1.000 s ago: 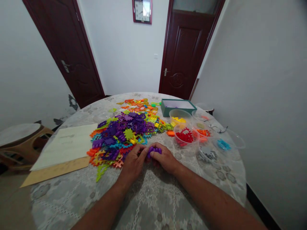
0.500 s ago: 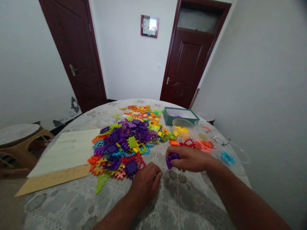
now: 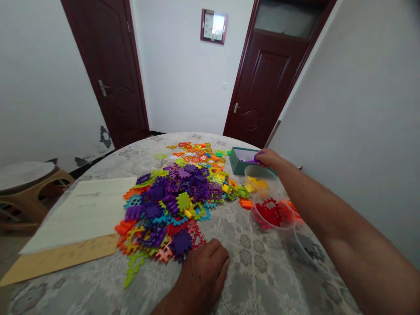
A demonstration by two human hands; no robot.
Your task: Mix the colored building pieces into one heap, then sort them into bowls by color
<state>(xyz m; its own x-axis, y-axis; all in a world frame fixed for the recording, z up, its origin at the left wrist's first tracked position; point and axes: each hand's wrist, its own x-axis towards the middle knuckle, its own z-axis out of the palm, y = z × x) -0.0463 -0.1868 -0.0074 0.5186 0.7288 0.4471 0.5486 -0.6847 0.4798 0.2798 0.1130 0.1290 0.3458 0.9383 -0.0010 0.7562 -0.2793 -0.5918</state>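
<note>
My right hand [image 3: 267, 158] is stretched out over the green box [image 3: 236, 162] at the far right of the table, its fingers closed on purple plastic pieces [image 3: 256, 158]. My left hand [image 3: 204, 273] rests palm down on the tablecloth at the near edge of the pile of coloured interlocking pieces [image 3: 177, 197], fingers loosely curled and holding nothing. Purple pieces lie thickest in the middle of the pile.
Clear plastic bowls stand to the right: one with yellow pieces [image 3: 257, 180], one with red pieces [image 3: 273, 214], others partly hidden by my right arm. A white sheet [image 3: 78, 210] on brown cardboard [image 3: 52, 259] lies left. A stool [image 3: 26, 183] stands off the table's left.
My right hand has carried the purple pieces from in front of me out to the green box. My left hand let go and settled on the table. The camera tilted and moved closer.
</note>
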